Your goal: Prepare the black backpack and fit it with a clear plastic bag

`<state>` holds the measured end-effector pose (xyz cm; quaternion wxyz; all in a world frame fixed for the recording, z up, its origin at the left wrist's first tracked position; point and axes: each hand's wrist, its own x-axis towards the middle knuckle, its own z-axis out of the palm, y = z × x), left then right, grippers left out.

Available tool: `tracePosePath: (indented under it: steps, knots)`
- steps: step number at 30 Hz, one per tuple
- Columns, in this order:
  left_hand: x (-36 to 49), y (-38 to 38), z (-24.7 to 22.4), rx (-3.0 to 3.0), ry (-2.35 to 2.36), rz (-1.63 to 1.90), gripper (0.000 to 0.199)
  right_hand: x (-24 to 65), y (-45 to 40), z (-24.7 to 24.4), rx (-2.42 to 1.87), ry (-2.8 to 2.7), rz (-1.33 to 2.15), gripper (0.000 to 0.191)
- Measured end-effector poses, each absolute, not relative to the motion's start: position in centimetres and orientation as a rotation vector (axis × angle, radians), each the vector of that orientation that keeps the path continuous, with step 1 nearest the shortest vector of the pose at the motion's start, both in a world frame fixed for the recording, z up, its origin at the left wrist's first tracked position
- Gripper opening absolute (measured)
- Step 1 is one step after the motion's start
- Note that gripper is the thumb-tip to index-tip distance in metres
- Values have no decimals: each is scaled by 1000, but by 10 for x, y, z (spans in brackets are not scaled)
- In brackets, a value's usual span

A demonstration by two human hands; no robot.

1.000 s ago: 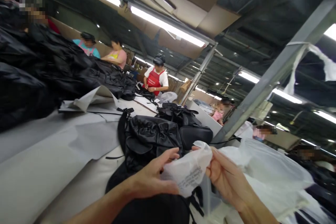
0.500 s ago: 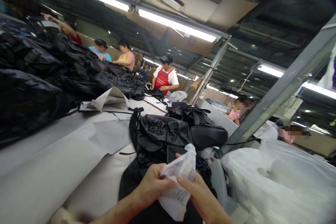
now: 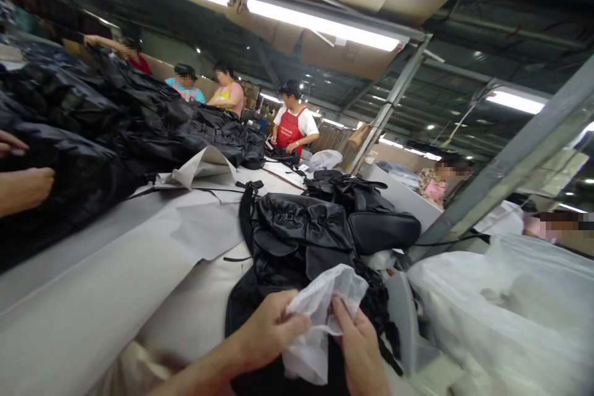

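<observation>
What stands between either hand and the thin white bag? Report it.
Nothing visible: the left hand and right hand both grip the thin white bag, seen in front of the black backpack.

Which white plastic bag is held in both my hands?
The small crumpled bag, between left hand and right hand; the larger bag at right touches neither.

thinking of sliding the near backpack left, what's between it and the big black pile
In the head view, grey sheeting with a raised flap lies between the near backpack and the black pile; a thin black strap crosses there.
</observation>
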<state>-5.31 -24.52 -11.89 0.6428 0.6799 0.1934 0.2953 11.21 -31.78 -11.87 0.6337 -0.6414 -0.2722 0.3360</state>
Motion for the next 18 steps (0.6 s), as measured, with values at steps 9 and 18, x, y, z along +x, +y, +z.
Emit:
tracePosePath:
  steps: [9, 18]
  knots:
    - [-70, -188, -132, 936, 599, 1017, 42, 130, -341, -118, -1302, -368, 1055, 52]
    - [-68, -202, -148, 1116, 591, 809, 41, 146, -348, -120, -1500, -503, 967, 59]
